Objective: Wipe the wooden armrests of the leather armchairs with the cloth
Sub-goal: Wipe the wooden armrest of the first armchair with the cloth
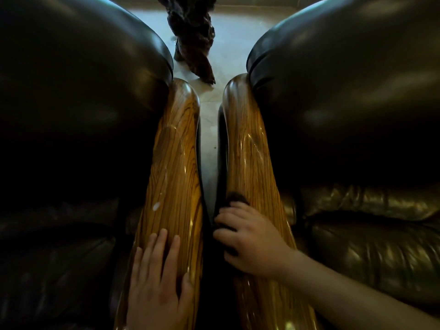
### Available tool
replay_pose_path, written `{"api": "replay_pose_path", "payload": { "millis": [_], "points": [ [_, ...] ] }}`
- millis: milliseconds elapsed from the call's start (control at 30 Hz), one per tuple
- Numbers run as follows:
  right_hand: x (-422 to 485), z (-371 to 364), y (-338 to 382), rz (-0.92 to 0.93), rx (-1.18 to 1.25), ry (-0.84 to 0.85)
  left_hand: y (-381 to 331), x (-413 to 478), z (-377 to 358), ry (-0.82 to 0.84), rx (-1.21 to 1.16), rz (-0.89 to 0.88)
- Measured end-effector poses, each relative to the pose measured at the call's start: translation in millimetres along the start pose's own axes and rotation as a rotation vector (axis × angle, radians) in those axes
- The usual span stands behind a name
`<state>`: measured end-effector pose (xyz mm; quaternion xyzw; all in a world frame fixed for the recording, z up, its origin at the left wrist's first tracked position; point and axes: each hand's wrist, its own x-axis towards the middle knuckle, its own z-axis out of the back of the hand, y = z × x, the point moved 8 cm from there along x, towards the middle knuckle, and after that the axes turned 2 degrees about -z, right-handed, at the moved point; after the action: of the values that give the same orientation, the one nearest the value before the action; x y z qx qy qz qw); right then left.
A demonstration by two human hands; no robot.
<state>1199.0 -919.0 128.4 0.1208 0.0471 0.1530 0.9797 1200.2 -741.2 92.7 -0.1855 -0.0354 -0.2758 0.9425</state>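
Right hand (250,239) bunches the dark fuzzy cloth (234,198) against the right glossy striped wooden armrest (250,151); left hand (157,279) lies spread flat on the left armrest (177,163). Cloth could slip into the gap on that slick varnish.

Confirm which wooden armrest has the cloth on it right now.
The right armrest: the right hand presses a dark cloth onto it. The left armrest has only the bare left hand, flat.

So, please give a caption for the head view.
Right hand wipes right armrest with dark cloth; left hand rests flat.
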Motion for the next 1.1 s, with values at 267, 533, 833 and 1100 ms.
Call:
{"api": "replay_pose_path", "payload": {
  "millis": [267,533,833,1100],
  "points": [
    [36.4,63.1,-98.1,-0.522,0.518,-0.182,1.1,2.2,-0.6,0.004,-0.035,0.001],
    [52.9,38.3,-116.6,-0.356,-0.106,-0.140,2.2,2.0,-3.3,0.004,-0.005,0.001],
    [87.1,55.9,-121.5,-0.396,-0.104,-0.264,0.2,-0.3,-0.6,0.043,-0.027,0.023],
    [-89.4,-32.0,17.9,0.302,-0.203,0.028,0.0,-0.3,-1.4,0.083,-0.025,0.032]
  ]
}}
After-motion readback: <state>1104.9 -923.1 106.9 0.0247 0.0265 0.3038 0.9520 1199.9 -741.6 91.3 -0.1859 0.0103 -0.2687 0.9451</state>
